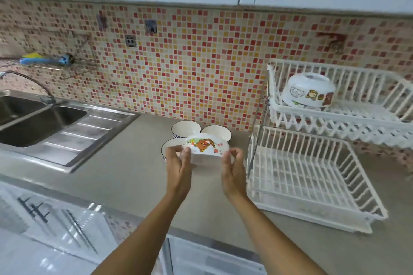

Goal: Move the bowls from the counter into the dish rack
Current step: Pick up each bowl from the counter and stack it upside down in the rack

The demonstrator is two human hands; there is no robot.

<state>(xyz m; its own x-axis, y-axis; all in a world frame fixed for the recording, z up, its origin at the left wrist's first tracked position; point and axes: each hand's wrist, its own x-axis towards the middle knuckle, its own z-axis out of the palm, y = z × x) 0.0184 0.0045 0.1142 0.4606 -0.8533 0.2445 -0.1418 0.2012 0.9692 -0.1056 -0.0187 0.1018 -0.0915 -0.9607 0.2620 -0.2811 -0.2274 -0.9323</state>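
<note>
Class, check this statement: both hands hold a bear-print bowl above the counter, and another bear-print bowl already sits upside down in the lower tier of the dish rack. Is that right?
Not quite: the upside-down bowl sits in the upper tier, not the lower tier, as the head view shows. The rest stands.

steel sink [42,123] at left; mosaic tile wall [190,69] behind

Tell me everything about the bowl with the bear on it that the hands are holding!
The bear bowl is white and glossy, ceramic by its look, with a brown cartoon bear and small colourful pictures on its outside. It is tipped, its side facing the camera. The left hand and right hand pinch it from either side, lifted above three white bowls on the counter.
</note>
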